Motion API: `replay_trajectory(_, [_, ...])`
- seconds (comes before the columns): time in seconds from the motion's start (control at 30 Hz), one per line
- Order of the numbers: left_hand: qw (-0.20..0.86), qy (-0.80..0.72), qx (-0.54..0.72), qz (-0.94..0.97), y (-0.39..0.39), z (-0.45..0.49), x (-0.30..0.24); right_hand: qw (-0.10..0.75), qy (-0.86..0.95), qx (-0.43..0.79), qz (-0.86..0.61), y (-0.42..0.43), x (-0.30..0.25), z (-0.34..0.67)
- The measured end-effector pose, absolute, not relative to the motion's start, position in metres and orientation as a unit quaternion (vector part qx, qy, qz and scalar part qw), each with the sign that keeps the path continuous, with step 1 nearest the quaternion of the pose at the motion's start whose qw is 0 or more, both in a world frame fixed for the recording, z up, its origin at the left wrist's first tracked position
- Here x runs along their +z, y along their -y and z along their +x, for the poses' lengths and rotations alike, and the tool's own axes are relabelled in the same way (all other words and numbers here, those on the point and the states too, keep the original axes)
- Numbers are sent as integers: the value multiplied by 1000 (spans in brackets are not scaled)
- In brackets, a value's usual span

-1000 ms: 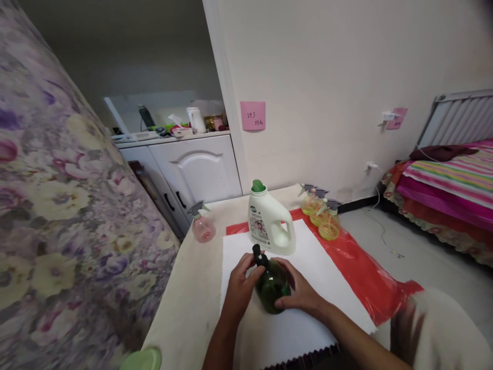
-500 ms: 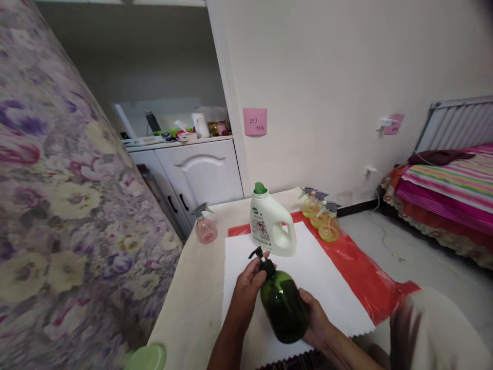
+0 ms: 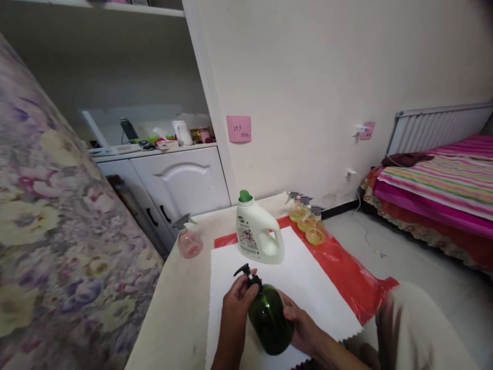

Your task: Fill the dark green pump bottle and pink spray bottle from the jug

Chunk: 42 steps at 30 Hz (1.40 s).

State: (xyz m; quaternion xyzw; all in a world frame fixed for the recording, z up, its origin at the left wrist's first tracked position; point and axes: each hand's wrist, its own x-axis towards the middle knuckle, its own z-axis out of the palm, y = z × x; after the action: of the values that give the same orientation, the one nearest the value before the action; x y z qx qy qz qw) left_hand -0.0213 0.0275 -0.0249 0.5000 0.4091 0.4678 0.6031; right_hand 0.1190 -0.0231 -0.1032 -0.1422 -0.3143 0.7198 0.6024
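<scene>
A dark green pump bottle (image 3: 271, 321) with a black pump head is held tilted above the white sheet (image 3: 304, 277), its top leaning left. My left hand (image 3: 239, 300) grips the black pump collar between thumb and fingers. Wrapped around the bottle's lower right side is my right hand (image 3: 300, 321), its fingers partly hidden behind the bottle. Just beyond them stands a pale green detergent jug (image 3: 260, 236) with a label and a side handle. Something green sits in the jug's mouth.
On the left of the table (image 3: 169, 308) stands a pink spray bottle (image 3: 189, 242). Several yellow spray bottles (image 3: 316, 231) stand at the back right by red plastic sheeting (image 3: 339, 267). A floral curtain (image 3: 69, 231) hangs at left; a bed (image 3: 431, 190) is at right.
The view has turned, so the room's things sit further left in it. Both hands still hold the pump bottle by its collar and body.
</scene>
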Motion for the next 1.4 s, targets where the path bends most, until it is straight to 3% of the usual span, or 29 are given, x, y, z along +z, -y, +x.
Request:
replay_trajectory(0.37, [563, -423, 519, 484, -18, -11, -27, 591, 312, 734, -122, 23, -97, 120])
replay_trajectory(0.67, [645, -367, 471, 477, -19, -20, -25, 576, 304, 745, -142, 22, -114, 124])
replay_trajectory(0.93, [569, -408, 515, 495, -20, -18, -33, 570, 314, 748, -129, 24, -105, 122])
replay_trajectory(1.2, [633, -350, 482, 494, -23, -24, -31, 563, 297, 764, -105, 24, -105, 125])
replay_trajectory(1.4, [570, -407, 519, 490, -20, -17, -36, 571, 296, 759, -101, 23, -105, 122])
